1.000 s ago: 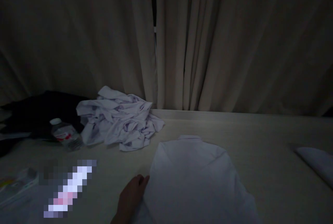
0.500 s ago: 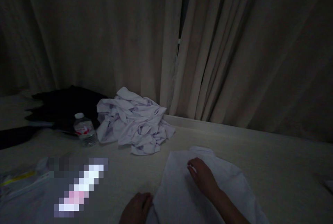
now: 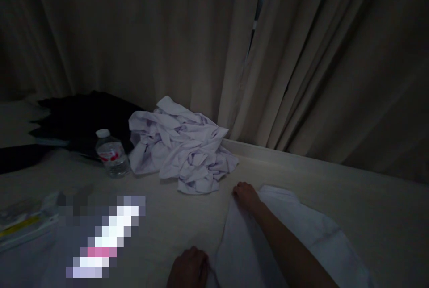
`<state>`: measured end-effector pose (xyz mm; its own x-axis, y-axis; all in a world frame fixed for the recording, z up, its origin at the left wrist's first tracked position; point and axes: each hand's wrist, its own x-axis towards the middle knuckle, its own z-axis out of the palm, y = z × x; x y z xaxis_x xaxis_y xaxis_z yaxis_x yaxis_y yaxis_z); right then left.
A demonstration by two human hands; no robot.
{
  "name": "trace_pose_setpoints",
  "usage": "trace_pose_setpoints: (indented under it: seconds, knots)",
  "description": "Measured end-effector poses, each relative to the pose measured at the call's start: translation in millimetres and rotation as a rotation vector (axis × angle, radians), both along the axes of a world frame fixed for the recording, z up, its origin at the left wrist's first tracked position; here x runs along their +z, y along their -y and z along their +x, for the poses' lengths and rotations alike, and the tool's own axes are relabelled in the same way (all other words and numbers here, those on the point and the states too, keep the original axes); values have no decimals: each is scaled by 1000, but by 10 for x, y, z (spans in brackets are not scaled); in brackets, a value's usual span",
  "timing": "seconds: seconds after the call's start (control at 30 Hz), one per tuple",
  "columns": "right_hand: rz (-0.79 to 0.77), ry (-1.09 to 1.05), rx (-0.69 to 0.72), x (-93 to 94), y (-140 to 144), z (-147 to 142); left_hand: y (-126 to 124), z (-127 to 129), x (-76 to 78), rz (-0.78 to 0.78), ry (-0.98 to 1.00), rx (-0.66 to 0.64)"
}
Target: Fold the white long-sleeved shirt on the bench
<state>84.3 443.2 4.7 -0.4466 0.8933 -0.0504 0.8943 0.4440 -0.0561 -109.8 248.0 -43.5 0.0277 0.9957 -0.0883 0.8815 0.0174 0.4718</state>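
Observation:
A white shirt (image 3: 315, 230) lies spread on the pale surface in front of me, its collar-like band at the far end. My right hand (image 3: 247, 196) is at the shirt's far left corner, fingers curled down and closed on the cloth there. Along the shirt's near left edge, my left hand (image 3: 189, 268) is closed, with cloth running up to its fingers; the bottom of the frame cuts it off. My right forearm crosses over the shirt and hides part of it.
Crumpled white cloth (image 3: 187, 145) is heaped against the curtain (image 3: 187, 47). Left of it stand a water bottle (image 3: 114, 156) and dark clothing (image 3: 87, 114). A clear plastic bag (image 3: 27, 223) with a yellow strip lies near left, beside a pixelated bright patch.
My right hand has moved from the middle of the shirt to its far left corner and closed on the edge. My left hand stays at the near left edge. The view has shifted slightly.

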Motion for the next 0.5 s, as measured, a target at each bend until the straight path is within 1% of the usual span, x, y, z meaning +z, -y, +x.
trace_pose_setpoints:
  seconds: [0.1, 0.2, 0.27, 0.33, 0.4, 0.5]
  knots:
    - [14, 24, -25, -28, -46, -5, 25, -24, -20, 24, -37, 16]
    - [37, 25, -51, -50, -61, -54, 53, -37, 6, 12, -78, 29]
    - [48, 16, -54, -64, -54, -88, 54, -30, 57, -15, -44, 54]
    - [51, 3, -52, -76, -44, -106, 36, -3, 115, -12, 39, 67]
    - [54, -14, -52, -88, -36, -105, 7, 37, 154, 19, 87, 27]
    - [67, -51, -69, -100, -27, -102, -25, 61, 138, 61, 8, -85]
